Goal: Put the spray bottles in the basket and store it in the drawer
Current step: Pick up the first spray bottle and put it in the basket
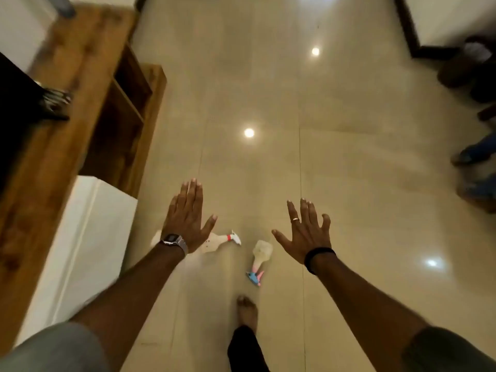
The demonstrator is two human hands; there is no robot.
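Note:
Two spray bottles lie on the glossy beige floor in front of my bare foot [247, 310]. One is white with a red collar and white nozzle [214, 242], partly hidden under my left wrist. The other is clear with a blue and pink trigger [259, 260], its nozzle pointing toward me. My left hand [185, 218] hovers flat and open above the white bottle, holding nothing. My right hand [306, 232] is spread open to the right of the clear bottle, also holding nothing. No basket is in view.
A wooden cabinet [67, 108] with open shelves [126, 114] runs along the left. A white drawer front or box [80, 248] juts out from it near me. Dark objects and blue shapes [477, 157] sit at the right edge.

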